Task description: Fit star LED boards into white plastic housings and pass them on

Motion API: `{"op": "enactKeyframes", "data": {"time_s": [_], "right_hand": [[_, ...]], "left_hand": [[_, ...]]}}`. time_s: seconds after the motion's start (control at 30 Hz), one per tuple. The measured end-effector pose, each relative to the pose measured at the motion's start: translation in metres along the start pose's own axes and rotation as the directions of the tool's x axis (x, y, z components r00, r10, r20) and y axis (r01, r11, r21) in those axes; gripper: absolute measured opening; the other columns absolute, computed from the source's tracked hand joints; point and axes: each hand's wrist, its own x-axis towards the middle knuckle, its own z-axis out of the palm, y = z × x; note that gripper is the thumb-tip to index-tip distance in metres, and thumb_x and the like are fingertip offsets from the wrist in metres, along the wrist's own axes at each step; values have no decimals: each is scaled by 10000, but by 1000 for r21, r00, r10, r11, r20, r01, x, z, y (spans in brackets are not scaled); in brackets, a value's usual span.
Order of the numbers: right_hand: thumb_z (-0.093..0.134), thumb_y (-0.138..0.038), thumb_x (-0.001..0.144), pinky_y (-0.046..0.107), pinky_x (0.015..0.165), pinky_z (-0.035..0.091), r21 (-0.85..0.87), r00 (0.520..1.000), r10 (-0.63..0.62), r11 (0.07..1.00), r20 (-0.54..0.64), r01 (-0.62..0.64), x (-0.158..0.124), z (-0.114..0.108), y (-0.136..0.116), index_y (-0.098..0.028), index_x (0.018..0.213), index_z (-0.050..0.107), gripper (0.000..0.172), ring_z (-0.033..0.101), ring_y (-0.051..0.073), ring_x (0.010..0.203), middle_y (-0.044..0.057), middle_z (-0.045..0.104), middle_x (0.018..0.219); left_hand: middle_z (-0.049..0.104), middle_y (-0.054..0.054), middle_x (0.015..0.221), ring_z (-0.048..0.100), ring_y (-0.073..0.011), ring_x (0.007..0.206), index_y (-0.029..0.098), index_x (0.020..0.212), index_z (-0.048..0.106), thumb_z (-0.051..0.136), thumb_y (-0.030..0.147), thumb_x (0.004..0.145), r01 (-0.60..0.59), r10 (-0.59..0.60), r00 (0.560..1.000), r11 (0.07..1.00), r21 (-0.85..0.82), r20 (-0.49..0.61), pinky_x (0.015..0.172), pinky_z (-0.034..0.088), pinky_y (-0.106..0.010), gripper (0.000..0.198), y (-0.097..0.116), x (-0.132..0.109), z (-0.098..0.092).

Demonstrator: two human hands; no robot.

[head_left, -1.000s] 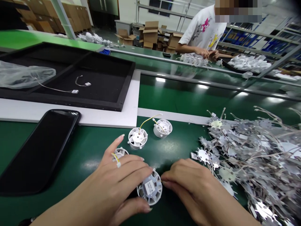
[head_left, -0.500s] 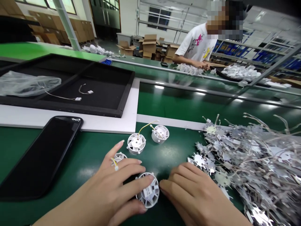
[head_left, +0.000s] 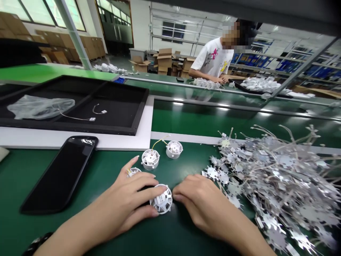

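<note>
My left hand (head_left: 125, 195) and my right hand (head_left: 202, 201) hold a round white plastic housing (head_left: 161, 199) between them, the left fingers lying across it and the right fingertips against its right side. A second housing (head_left: 133, 171) lies partly under my left fingers. Beyond my hands stand two more housings (head_left: 150, 159) (head_left: 174, 149), each with thin yellow wire rising from it. To the right of my right hand lies a heap of star-shaped metal LED boards (head_left: 269, 177) with tangled wire leads.
A black smartphone (head_left: 58, 174) lies left on the green workbench (head_left: 80, 234). Behind it, a black tray (head_left: 66, 128) on a white board (head_left: 80, 142) holds a plastic bag (head_left: 39, 107) and wired boards (head_left: 98, 111). Across the conveyor, a co-worker (head_left: 210, 62) handles white parts.
The view has tilted and drawn back, so everything sits higher and smaller in the picture. The housing between my hands has turned a little.
</note>
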Motion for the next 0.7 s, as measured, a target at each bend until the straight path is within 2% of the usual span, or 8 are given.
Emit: {"op": "enactKeyframes", "data": {"time_s": [0.17,0.27,0.37,0.5,0.7], "right_hand": [[503,-202,986,267,668,343,140,991,107,983,82,-118,3,-2,0,-200,823,683,242,572,150,704,10,676,756],[501,-245,993,254,608,319,210,984,138,964,116,-160,3,-3,1,-217,789,671,267,527,127,620,-22,660,685],[542,-264,982,242,627,354,250,990,114,959,80,-131,3,-3,3,-226,854,698,206,579,127,664,-27,703,751],[595,-235,961,270,780,399,155,999,-26,988,-20,29,5,-1,6,-211,943,729,137,645,166,853,14,749,919],[502,-200,986,314,695,333,-156,985,-174,973,-12,170,7,3,6,-183,843,687,234,574,176,734,32,707,792]], "left_hand": [[686,-49,1216,648,-204,1155,262,1345,569,539,486,1017,-112,109,993,990,90,37,1266,69,-487,398,-1,0,4],[691,-25,1194,649,-182,1151,283,1311,588,522,432,1036,-150,146,988,986,78,56,1265,22,-444,320,-3,3,4],[688,-15,1201,642,-180,1163,291,1319,580,524,361,1037,-146,143,988,988,50,54,1263,13,-436,296,-3,4,1],[692,-13,1202,662,-190,1112,293,1311,578,539,261,999,-146,143,988,988,54,56,1255,79,-465,316,-1,6,0],[698,-19,1174,655,-175,1128,273,1284,599,536,287,1000,-166,166,986,982,93,17,1254,57,-418,291,-1,8,3]]}}
